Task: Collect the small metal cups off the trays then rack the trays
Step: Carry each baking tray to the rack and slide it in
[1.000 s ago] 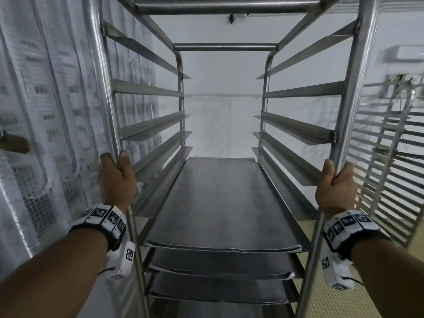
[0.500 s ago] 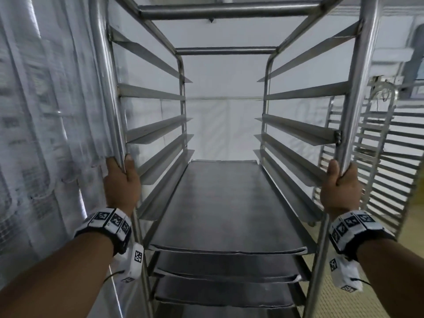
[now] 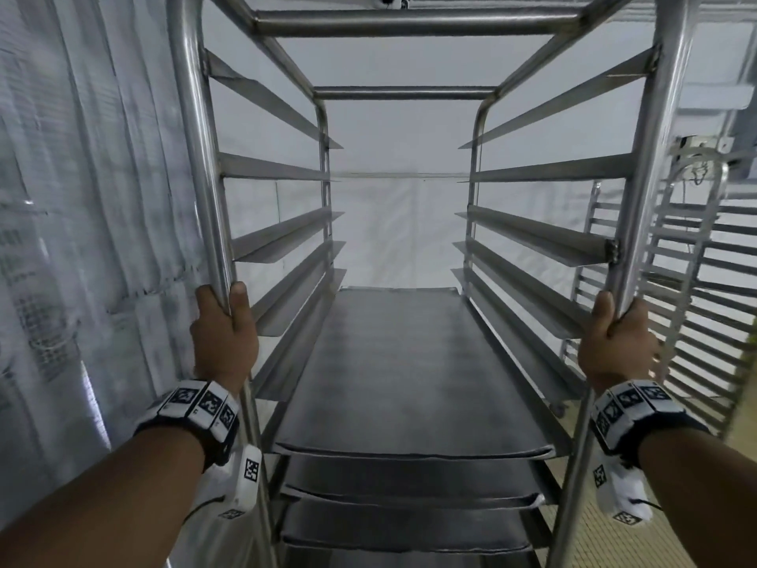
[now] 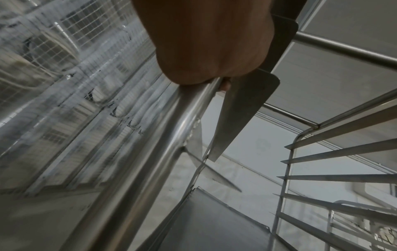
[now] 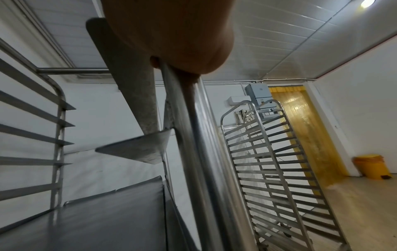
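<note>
A tall steel tray rack stands right in front of me. Several flat dark trays lie stacked on its lower runners, the upper runners are bare. My left hand grips the rack's near left post, thumb up along the tube; the left wrist view shows the hand wrapped on that post. My right hand grips the near right post, also seen as a hand round the tube. No small metal cups are in view.
A clear plastic curtain over wire mesh hangs close on the left. A second, bare steel rack stands to the right. Behind it are a yellow strip curtain doorway and a yellow bin. A white wall lies behind the rack.
Both hands keep their grip on the posts. The rack and I have moved along: the curtain on the left slid by and the second rack on the right shifted in view.
</note>
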`<state>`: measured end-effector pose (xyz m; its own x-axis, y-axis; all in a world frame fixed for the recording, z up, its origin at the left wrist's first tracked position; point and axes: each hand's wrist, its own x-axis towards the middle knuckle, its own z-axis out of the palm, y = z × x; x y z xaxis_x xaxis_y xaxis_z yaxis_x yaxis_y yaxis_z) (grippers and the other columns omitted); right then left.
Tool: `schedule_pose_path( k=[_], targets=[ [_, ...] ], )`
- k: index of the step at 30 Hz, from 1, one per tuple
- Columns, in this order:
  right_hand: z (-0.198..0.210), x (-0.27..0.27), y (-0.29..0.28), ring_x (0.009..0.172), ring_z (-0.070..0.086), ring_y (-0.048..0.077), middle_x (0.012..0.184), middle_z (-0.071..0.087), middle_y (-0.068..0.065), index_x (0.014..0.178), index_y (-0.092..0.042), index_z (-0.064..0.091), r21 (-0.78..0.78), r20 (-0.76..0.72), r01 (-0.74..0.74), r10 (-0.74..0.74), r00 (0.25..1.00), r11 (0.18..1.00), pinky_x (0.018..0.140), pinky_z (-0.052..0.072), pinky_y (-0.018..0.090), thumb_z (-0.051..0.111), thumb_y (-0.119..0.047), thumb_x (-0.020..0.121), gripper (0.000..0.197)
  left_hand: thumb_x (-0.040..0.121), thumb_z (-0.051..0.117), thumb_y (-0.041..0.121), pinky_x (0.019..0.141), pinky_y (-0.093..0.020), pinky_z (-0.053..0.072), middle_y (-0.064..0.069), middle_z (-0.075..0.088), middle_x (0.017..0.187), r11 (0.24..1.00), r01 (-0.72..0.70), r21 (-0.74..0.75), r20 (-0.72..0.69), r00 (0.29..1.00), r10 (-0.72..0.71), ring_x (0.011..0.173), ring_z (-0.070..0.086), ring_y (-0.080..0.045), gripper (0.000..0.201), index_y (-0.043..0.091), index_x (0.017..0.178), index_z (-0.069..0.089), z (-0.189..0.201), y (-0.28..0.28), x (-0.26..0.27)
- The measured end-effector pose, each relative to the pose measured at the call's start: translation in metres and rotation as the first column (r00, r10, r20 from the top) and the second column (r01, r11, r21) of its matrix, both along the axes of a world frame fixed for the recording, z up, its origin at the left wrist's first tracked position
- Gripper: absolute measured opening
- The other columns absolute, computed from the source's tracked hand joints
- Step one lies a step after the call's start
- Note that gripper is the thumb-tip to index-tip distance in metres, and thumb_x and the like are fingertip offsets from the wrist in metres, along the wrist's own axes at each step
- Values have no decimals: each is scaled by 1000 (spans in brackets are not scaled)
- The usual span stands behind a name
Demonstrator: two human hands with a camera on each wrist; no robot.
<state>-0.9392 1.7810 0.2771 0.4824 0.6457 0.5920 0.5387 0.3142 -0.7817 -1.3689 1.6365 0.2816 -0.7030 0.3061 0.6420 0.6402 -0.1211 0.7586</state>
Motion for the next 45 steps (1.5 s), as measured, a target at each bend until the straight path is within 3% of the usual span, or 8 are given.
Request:
schedule_pose_path(
  k=[5,16,19,23,26,29,37,45],
  targets=[
    [0,37,50,81,61,46,82,55,21,107,-1,45,63,6,-94,94,996,994,69,48,49,35,-54,102,55,105,39,47,66,-37,41,-9,58,82,998,-60,21,-17,998,61,73,53,-27,48,1,116,47,-2,20,50],
    [-6,56,105,74,61,45,82,61,28,108,-5,44,72,65,-192,188,980,979,68,51,54,24,-70,94,70,105,36,51,65,-40,41,-14,57,79,985,-163,59,-42,985,166,68,51,-27,51,3,117,46,-3,55,74],
    [-6,54,118,76,61,45,83,62,29,111,-1,45,67,63,-207,203,977,976,68,49,49,33,-56,100,57,105,36,49,64,-40,40,-15,56,77,984,-164,71,-42,985,167,67,51,-28,50,2,117,46,-4,71,67],
    [-9,48,143,77,61,46,84,62,28,108,-4,44,88,42,-186,183,982,979,68,50,51,31,-62,97,60,103,33,58,64,-45,45,-18,59,82,984,-168,52,-29,985,169,72,55,-33,56,5,115,44,-7,98,60],
    [-8,43,163,78,61,45,86,61,25,105,-4,45,91,13,-160,159,987,983,66,46,45,35,-57,99,54,105,35,51,64,-40,39,-7,52,76,987,-158,34,-4,987,158,69,49,-27,52,2,115,46,-4,120,61],
    [-7,36,183,78,61,47,87,62,27,106,-4,45,94,-2,-141,141,990,986,67,49,50,35,-57,100,54,104,36,50,53,-30,30,2,43,67,990,-137,26,-3,991,137,56,43,-22,47,5,112,44,-2,145,55],
    [-11,8,237,84,61,46,92,63,29,113,-3,45,63,6,-101,101,995,993,71,45,46,35,-54,101,53,105,36,46,50,-29,25,1,45,66,998,-62,26,-7,998,62,55,42,-12,45,2,110,44,0,226,12],
    [-10,-11,281,78,60,47,82,59,27,108,-1,44,57,8,-31,30,1000,998,64,36,39,38,-48,103,48,102,32,60,60,-37,40,-10,53,74,1000,-11,-28,17,1000,11,64,52,-31,47,14,104,40,-2,295,-21]
  ],
)
